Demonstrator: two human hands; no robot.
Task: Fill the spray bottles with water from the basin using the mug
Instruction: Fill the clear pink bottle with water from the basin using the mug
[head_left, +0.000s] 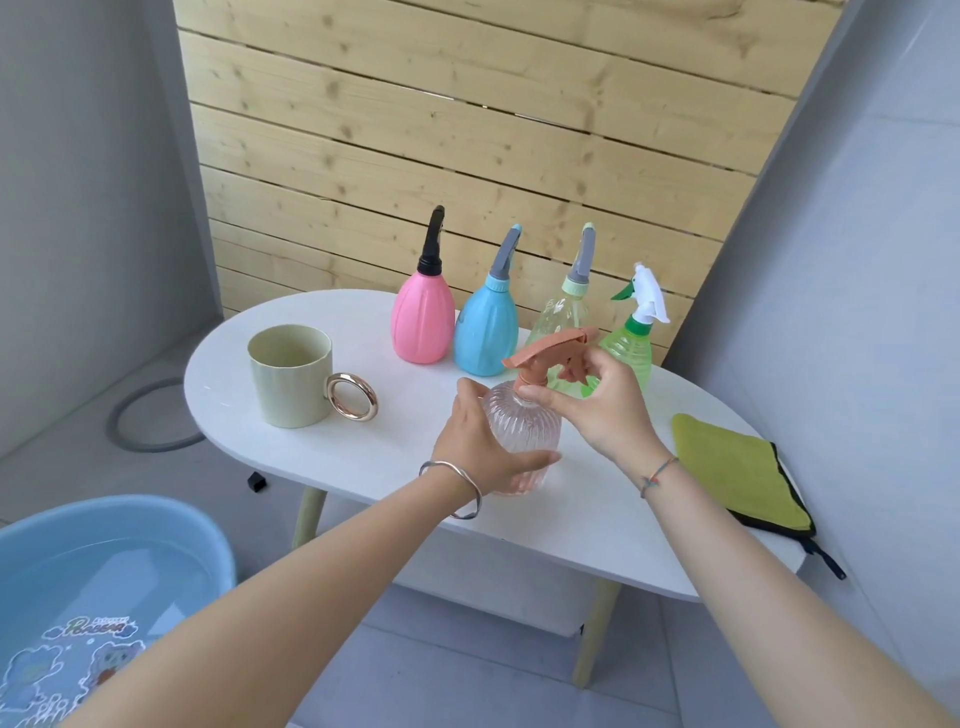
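Note:
A clear pink ribbed spray bottle (524, 431) stands on the white oval table (363, 457). My left hand (475, 441) wraps its body. My right hand (597, 405) grips the neck of its terracotta trigger head (550, 353). Behind it stand a pink bottle (422, 319), a blue bottle (485, 330), a clear yellowish bottle (566, 312) and a green bottle (631, 348) with a white sprayer. The pale green mug (291, 382) with a gold ring handle sits at the table's left. The blue basin (104, 582) with water sits on the floor at lower left.
A yellow-green cloth (737, 467) lies at the table's right end. A wooden slat wall (467, 130) backs the table, and a grey wall stands close on the right. A grey ring (150, 415) lies on the floor to the left.

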